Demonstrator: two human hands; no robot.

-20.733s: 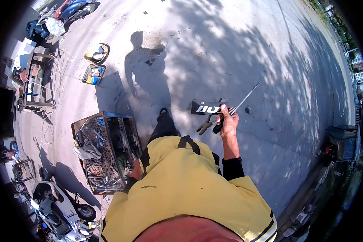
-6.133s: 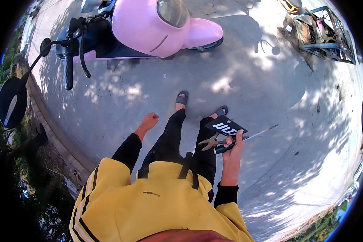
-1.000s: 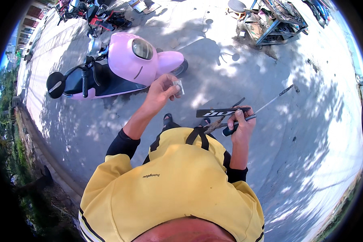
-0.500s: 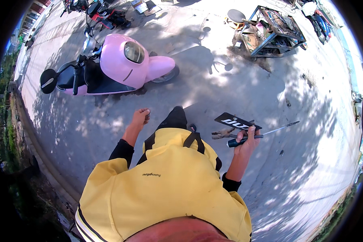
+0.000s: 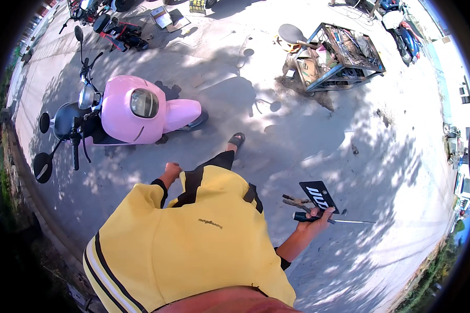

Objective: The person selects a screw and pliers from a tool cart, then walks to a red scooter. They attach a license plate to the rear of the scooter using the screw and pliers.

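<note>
My right hand (image 5: pixel 314 219), off to the right of my body, is closed round several things at once. Between its fingers a black plate (image 5: pixel 318 195) with white lettering sticks up. A screwdriver lies across the palm, its dark handle (image 5: pixel 301 216) to the left and its thin metal shaft (image 5: pixel 357 221) pointing right. A worn tool like a pair of pliers (image 5: pixel 295 201) juts out leftward from the same grip. My left hand (image 5: pixel 173 169) hangs curled beside my yellow jacket (image 5: pixel 214 245); its fingertips are hidden, so what it may hold cannot be seen.
A pink scooter (image 5: pixel 133 112) stands on the concrete ahead to the left. Farther off at the right is a blue-framed metal cart (image 5: pixel 344 57) full of tools, with a round stool (image 5: pixel 291 34) beside it. Other motorbikes (image 5: pixel 121 34) are parked at the far left.
My body has turned and stepped, so scooter and cart sit farther left in view. My left hand has dropped closer to my side. The right hand has swung outward, the plate now tilted more steeply.
</note>
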